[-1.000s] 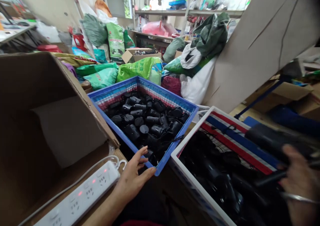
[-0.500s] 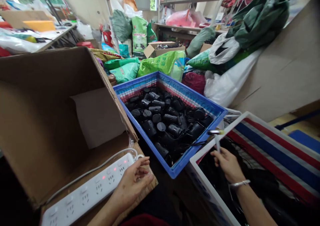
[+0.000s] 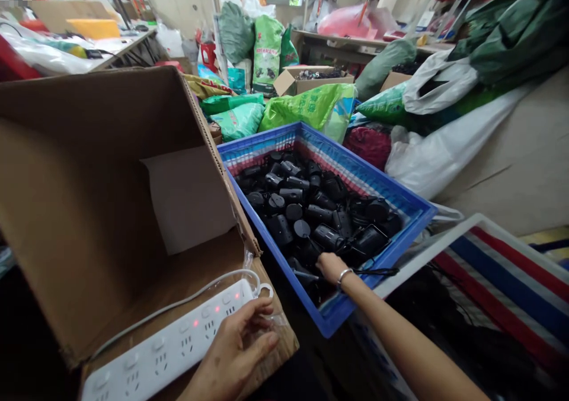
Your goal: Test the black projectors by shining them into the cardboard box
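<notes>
My right hand (image 3: pixel 332 269), with a silver bangle at the wrist, reaches into the near corner of a blue plastic basket (image 3: pixel 326 324). Its fingers are closed and point down among black cylindrical devices (image 3: pixel 328 235) with cords; what they grip is hidden. Close to those fingertips lies a dark tapered piece (image 3: pixel 306 275). My left hand (image 3: pixel 242 342) holds nothing, its fingers loosely bent and the thumb apart. It hovers by the right end of a white power strip (image 3: pixel 173 345), whose red lights glow.
An open cardboard box (image 3: pixel 102 211) stands on its side at left, with the power strip at its front. A white-rimmed crate with striped lining (image 3: pixel 511 270) is at right. Filled sacks (image 3: pixel 306 108) and a small carton (image 3: pixel 311 80) lie behind the basket.
My right hand has moved left from the white-rimmed crate into the blue basket. The thin pale object it held no longer shows. The view has shifted slightly; my left hand stays by the strip.
</notes>
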A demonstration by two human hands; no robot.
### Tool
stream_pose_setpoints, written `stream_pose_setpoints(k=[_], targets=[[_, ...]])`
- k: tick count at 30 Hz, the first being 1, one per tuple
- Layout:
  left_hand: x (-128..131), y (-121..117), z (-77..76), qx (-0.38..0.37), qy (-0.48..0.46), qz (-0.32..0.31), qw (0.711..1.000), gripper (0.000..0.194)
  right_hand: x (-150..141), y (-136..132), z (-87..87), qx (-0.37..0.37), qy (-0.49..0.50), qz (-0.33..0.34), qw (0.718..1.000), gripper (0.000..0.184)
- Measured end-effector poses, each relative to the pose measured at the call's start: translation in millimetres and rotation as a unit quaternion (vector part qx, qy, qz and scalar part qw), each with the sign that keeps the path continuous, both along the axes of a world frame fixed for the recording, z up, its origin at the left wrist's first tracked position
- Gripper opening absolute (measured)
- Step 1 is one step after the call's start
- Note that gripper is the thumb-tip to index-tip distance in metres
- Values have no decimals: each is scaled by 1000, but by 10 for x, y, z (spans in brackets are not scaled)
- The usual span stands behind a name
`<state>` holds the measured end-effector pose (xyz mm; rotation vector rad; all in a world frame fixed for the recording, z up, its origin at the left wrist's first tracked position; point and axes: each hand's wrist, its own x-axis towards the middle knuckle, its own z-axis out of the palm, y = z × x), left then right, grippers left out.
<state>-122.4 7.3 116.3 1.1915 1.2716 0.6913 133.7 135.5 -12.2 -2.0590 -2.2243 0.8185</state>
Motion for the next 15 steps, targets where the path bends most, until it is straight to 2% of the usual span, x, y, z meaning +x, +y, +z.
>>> stream_pose_setpoints(k=[3, 6, 11, 15], targets=[[-26, 4, -48, 6, 0, 0, 1000, 39, 107, 268, 46, -26, -116, 27, 993, 26], [-49, 7, -84, 9, -4, 2, 1000, 38, 187, 420, 48, -27, -165, 49, 985, 29], [-109, 10, -88, -7, -38, 19, 999, 36, 436, 596, 149, -40, -144, 65, 987, 29], [-115, 16, -69, -21, -59, 31, 998, 35, 590, 728, 453, 3, -66, 43, 997, 22]])
